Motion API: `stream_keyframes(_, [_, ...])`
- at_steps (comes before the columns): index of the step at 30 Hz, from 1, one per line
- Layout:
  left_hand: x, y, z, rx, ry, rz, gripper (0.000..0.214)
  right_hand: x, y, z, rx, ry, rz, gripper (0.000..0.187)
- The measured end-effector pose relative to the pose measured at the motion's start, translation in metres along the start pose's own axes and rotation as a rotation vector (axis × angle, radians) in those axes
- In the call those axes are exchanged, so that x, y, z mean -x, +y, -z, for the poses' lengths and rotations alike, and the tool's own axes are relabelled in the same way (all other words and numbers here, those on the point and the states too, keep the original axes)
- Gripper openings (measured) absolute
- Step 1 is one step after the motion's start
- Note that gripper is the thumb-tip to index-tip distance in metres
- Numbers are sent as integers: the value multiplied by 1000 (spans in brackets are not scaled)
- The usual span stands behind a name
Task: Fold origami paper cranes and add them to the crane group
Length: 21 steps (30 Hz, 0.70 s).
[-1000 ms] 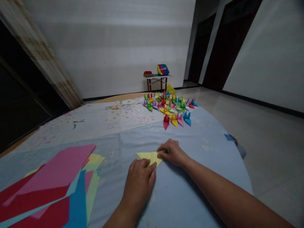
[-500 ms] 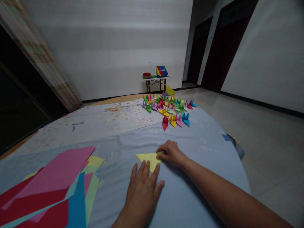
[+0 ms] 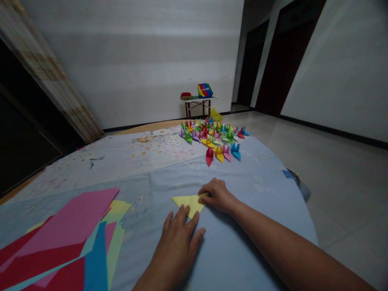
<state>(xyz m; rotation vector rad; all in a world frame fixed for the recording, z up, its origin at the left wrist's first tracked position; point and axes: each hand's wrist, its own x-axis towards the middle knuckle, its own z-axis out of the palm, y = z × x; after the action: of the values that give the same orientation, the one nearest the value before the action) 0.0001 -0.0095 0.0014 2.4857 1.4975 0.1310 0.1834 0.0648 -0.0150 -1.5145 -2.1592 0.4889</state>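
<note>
A small yellow paper triangle (image 3: 188, 201) lies flat on the blue cloth in front of me, one point facing me. My right hand (image 3: 216, 196) pinches its right corner, which the fingers cover. The fingertips of my left hand (image 3: 178, 236) rest on its near left edge, spread and lying flat. Farther off stand several folded paper cranes (image 3: 209, 156) in red, yellow, pink and blue, with a dense group of many colours behind them.
To the left lies a loose pile of coloured paper sheets (image 3: 69, 220). A floral cloth (image 3: 121, 149) covers the far part of the round table. Beyond it, a small folding table (image 3: 198, 100) by the wall holds a colourful box (image 3: 205, 90).
My left hand has slid slightly left and toward me along the paper. My right hand keeps its pinch on the corner. The whole view has shifted a little.
</note>
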Motion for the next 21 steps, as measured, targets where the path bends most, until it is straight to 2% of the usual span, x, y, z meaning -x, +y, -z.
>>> stream_keyframes(7, [-3, -1, 5, 51, 5, 9, 44, 0, 3, -2, 48, -3, 5, 21])
stream_keyframes(13, [-4, 2, 7, 14, 31, 25, 41, 11, -2, -5, 175, 47, 53, 78])
stream_keyframes(16, [-3, 2, 7, -15, 34, 14, 40, 13, -4, -7, 210, 13, -11, 81])
stream_keyframes(21, [-3, 1, 7, -34, 35, 23, 40, 11, 4, -5, 260, 11, -183, 71])
